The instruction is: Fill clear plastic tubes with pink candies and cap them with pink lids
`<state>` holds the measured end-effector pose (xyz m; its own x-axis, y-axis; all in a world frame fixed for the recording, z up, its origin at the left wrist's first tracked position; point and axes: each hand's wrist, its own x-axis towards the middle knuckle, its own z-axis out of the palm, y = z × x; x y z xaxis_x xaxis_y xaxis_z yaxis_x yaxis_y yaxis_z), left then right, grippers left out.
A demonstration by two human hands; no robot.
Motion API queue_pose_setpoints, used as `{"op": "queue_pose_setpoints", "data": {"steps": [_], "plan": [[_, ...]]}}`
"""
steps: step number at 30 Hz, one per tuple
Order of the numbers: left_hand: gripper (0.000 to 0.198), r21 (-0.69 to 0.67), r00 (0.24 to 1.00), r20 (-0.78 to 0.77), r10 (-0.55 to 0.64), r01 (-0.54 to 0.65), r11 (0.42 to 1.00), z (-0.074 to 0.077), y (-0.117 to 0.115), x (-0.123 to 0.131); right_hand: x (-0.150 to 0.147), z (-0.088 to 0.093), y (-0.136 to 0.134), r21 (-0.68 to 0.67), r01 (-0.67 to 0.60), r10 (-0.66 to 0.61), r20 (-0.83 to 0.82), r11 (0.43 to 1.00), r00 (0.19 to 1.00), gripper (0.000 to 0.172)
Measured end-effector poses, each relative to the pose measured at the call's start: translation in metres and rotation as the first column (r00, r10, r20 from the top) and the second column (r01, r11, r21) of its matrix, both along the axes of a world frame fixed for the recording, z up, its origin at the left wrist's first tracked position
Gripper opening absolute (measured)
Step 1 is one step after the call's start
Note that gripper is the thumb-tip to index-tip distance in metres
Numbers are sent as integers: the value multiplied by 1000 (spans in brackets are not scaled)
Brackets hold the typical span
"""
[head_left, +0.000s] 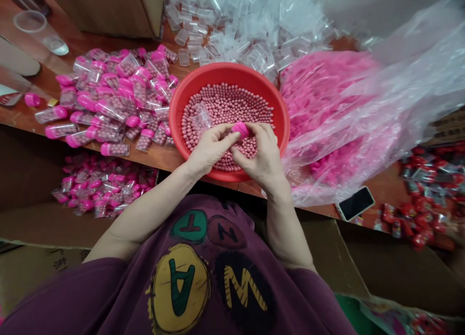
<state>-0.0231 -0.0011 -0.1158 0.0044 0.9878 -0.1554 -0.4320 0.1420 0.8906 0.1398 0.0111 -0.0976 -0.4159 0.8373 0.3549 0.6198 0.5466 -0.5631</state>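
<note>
Above a red basin (175, 112) of small pink balls (232, 102), both hands meet at a bright pink cap (240, 129). My left hand (210, 148) pinches the cap's left side between thumb and fingers. My right hand (263, 156) curves around its right side, with the fingers bent; what lies under those fingers is hidden. A clear container (200, 116) rests on the balls at the left inside the basin. Left of the basin lies a heap of clear tubes with pink caps (116, 95), filled with pink balls.
Empty clear tubes (247, 30) are piled behind the basin. A plastic bag of pink caps (327, 93) lies at the right, near a phone (356, 203) and red packets (423, 214). More filled tubes (105, 185) sit in a box below the table's left edge.
</note>
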Motion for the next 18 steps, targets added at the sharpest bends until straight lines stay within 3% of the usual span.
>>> {"op": "queue_pose_setpoints", "data": {"steps": [2, 4, 12, 18], "plan": [[13, -30, 1000, 5, -7, 7, 1000, -1, 0, 1, -5, -4, -2, 47, 45, -52, 146, 998, 988, 66], [16, -61, 999, 19, -29, 30, 998, -1, 0, 1, -10, -11, -2, 101, 78, -99, 221, 992, 970, 70], [17, -93, 989, 135, -55, 68, 993, 6, -1, 2, -6, -25, 3, 226, 33, -82, 215, 974, 973, 63], [14, -138, 991, 121, -64, 81, 987, 6, -1, 4, -8, -30, 3, 264, 61, -136, 279, 963, 951, 54]]}}
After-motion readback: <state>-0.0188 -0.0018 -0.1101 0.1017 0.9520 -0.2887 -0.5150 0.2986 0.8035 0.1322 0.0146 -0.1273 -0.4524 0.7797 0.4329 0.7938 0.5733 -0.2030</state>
